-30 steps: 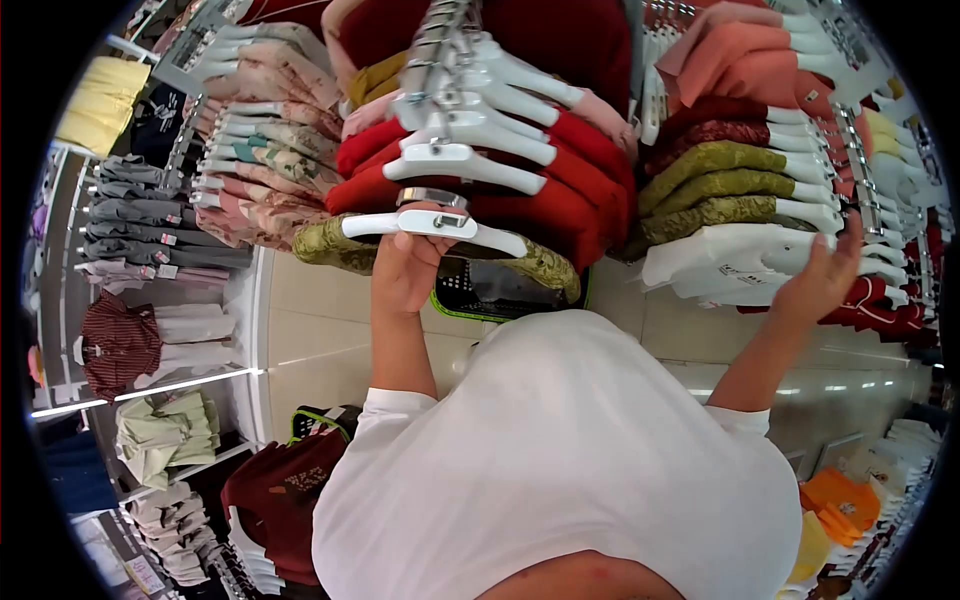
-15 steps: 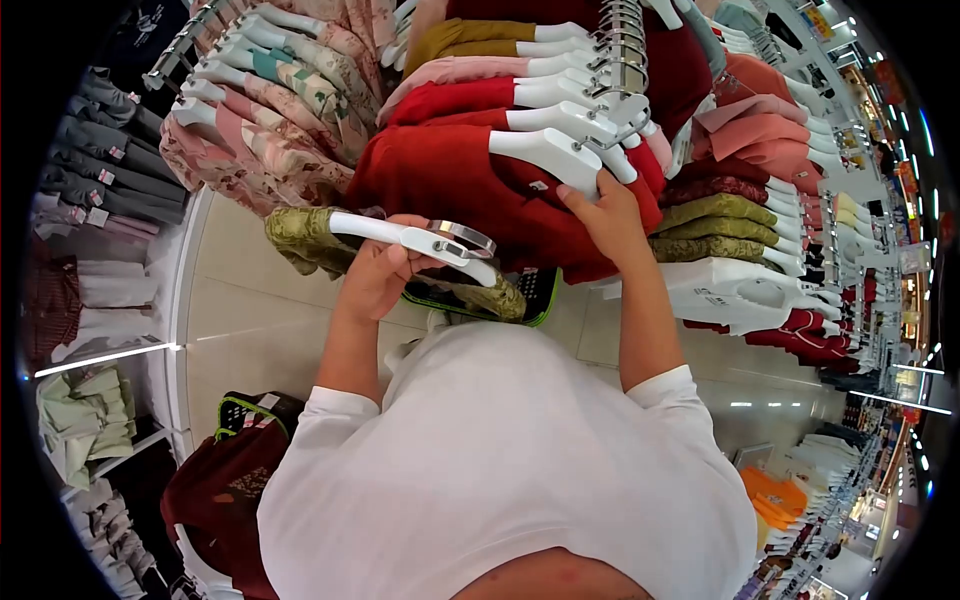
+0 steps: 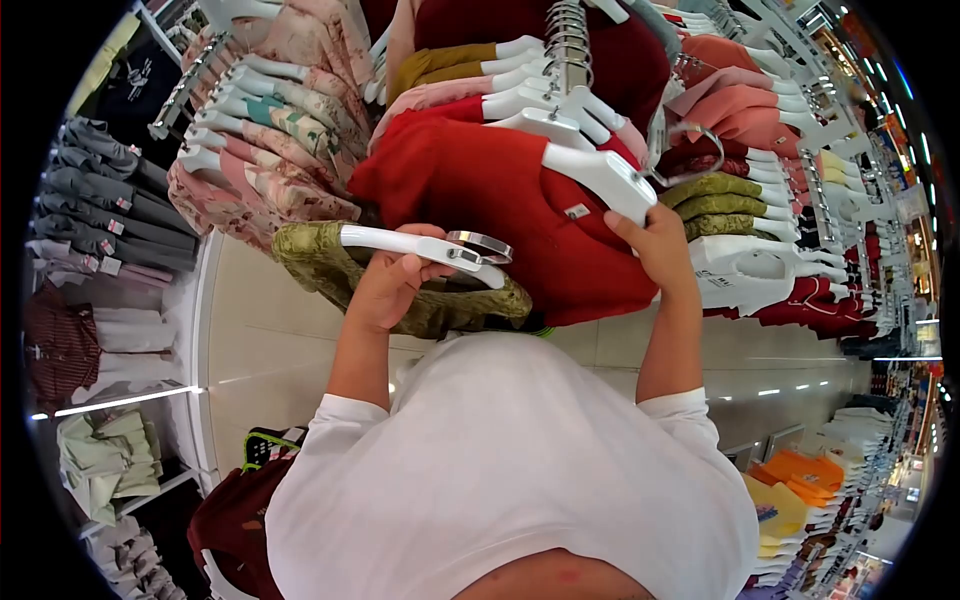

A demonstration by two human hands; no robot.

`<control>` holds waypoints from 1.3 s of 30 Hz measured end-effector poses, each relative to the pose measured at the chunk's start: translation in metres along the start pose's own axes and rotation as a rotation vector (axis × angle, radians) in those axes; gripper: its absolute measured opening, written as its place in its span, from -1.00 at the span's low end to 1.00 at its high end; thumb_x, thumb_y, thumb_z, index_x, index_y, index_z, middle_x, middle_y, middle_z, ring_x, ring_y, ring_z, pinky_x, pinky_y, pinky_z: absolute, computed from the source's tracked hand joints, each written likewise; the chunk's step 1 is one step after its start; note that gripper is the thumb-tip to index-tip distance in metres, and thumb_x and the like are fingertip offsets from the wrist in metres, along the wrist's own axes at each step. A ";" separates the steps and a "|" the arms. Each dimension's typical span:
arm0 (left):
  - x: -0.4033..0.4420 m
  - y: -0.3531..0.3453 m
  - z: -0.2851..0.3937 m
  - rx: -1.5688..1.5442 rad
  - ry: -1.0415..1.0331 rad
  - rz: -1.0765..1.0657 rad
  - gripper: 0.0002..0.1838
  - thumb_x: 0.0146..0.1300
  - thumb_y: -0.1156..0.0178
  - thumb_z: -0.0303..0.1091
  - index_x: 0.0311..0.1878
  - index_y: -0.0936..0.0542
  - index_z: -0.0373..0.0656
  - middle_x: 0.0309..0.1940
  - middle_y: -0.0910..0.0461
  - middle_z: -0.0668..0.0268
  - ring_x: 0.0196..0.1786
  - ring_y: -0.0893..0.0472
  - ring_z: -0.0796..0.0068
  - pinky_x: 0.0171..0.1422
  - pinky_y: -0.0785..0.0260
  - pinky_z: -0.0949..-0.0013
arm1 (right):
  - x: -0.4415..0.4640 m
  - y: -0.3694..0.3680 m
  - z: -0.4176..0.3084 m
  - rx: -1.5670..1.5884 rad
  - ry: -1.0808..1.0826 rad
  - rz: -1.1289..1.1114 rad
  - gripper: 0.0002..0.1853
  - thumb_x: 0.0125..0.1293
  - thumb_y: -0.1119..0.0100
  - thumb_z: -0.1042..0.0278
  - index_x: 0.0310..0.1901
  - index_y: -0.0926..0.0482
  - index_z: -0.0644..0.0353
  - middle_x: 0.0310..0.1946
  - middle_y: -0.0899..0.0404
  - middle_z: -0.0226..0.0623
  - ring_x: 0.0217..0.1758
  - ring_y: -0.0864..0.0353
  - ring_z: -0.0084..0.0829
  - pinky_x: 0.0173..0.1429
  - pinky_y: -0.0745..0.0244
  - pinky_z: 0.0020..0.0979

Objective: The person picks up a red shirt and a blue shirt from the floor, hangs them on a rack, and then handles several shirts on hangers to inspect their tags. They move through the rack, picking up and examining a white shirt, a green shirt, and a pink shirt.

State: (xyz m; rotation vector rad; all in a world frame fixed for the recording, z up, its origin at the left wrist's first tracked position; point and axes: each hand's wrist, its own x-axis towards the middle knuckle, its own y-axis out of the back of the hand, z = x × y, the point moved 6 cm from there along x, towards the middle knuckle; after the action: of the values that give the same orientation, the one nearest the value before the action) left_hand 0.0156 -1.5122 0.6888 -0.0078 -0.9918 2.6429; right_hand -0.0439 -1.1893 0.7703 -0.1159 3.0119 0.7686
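Note:
My left hand (image 3: 386, 288) is closed around a white hanger (image 3: 385, 240) that carries an olive-green patterned garment (image 3: 310, 252); its metal hook points to the right. In my right hand (image 3: 658, 252) is the end of another white hanger (image 3: 590, 170), pinched between thumb and fingers. From that one hangs a red top (image 3: 470, 175) with a small white tag (image 3: 577, 211) at the neck. The red top's hanger hook (image 3: 705, 150) is off the rail, to its right. The green garment overlaps the red top's lower left part.
Ahead is a metal display arm (image 3: 570, 45) with several hangers of mustard, pink and red clothes. Floral tops (image 3: 290, 130) hang to the left, olive garments (image 3: 715, 205) and white shirts (image 3: 740, 262) to the right. Behind on the left floor lies a dark red garment (image 3: 235, 520) by a green-rimmed black basket (image 3: 262, 445).
My right hand has moved right with the red top's hanger, whose hook has come away from the display arm. My left hand still holds the green garment's hanger, shifted slightly right.

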 end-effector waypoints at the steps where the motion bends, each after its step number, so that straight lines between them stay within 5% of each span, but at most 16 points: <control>1: 0.003 -0.006 0.000 0.008 0.004 -0.013 -0.43 0.25 -0.31 -0.11 0.19 -0.45 -0.30 0.08 -0.57 0.11 0.13 -0.59 0.28 0.23 -0.48 0.23 | -0.010 0.010 0.009 0.003 -0.001 0.013 -0.59 0.18 -0.39 0.17 -0.05 -0.63 0.32 -0.25 -0.66 -0.34 -0.19 -0.52 -0.57 -0.03 -0.44 -0.47; 8: 0.048 -0.042 -0.009 0.015 0.012 -0.094 -0.46 0.34 -0.20 -0.03 0.21 -0.45 -0.25 0.12 -0.57 0.12 0.17 -0.58 0.26 0.21 -0.48 0.20 | -0.102 0.094 0.087 -0.051 -0.294 0.133 -0.58 0.16 -0.40 0.18 -0.06 -0.64 0.35 -0.32 -0.64 -0.36 -0.26 -0.50 -0.59 -0.12 -0.43 -0.47; 15: 0.117 -0.076 -0.019 -0.031 -0.039 -0.036 -0.47 0.49 0.03 -0.03 0.35 -0.30 -0.18 0.22 -0.50 0.16 0.24 -0.53 0.24 0.25 -0.45 0.14 | -0.183 0.145 0.098 0.023 -0.274 0.314 -0.65 0.19 -0.35 0.28 -0.08 -0.64 0.35 -0.32 -0.62 -0.44 -0.27 -0.48 -0.59 -0.11 -0.42 -0.46; 23: 0.158 -0.052 -0.050 -0.181 -0.084 0.140 -0.46 0.48 0.01 0.01 0.32 -0.34 -0.20 0.18 -0.52 0.16 0.21 -0.54 0.23 0.29 -0.43 0.11 | -0.231 0.157 0.149 -0.054 -0.397 0.360 -0.58 0.13 -0.40 0.10 -0.21 -0.67 0.36 -0.45 -0.63 -0.30 -0.38 -0.51 -0.53 -0.23 -0.44 -0.38; 28: 0.151 -0.034 -0.076 -0.190 -0.025 0.106 -0.48 0.48 0.01 0.00 0.26 -0.39 -0.23 0.18 -0.52 0.09 0.21 -0.53 0.14 0.32 -0.39 0.08 | -0.230 0.152 0.167 -0.190 -0.486 0.235 -0.54 0.12 -0.38 0.06 -0.16 -0.66 0.36 -0.42 -0.65 -0.08 -0.34 -0.62 -0.40 -0.18 -0.49 -0.30; 39: 0.092 -0.013 -0.103 -0.125 0.075 0.225 -0.58 0.47 -0.01 -0.09 0.15 -0.46 -0.25 0.19 -0.51 0.04 0.21 -0.53 0.10 0.30 -0.41 0.08 | -0.182 0.087 0.172 -0.190 -0.398 -0.175 -0.50 0.14 -0.34 -0.03 -0.10 -0.66 0.28 -0.31 -0.68 -0.06 -0.25 -0.65 -0.22 -0.08 -0.49 -0.25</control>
State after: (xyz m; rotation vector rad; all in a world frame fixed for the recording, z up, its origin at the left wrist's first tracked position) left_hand -0.0565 -1.4096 0.6289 -0.2597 -1.1913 2.7503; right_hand 0.1328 -1.0190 0.6697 -0.2014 2.5155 0.9307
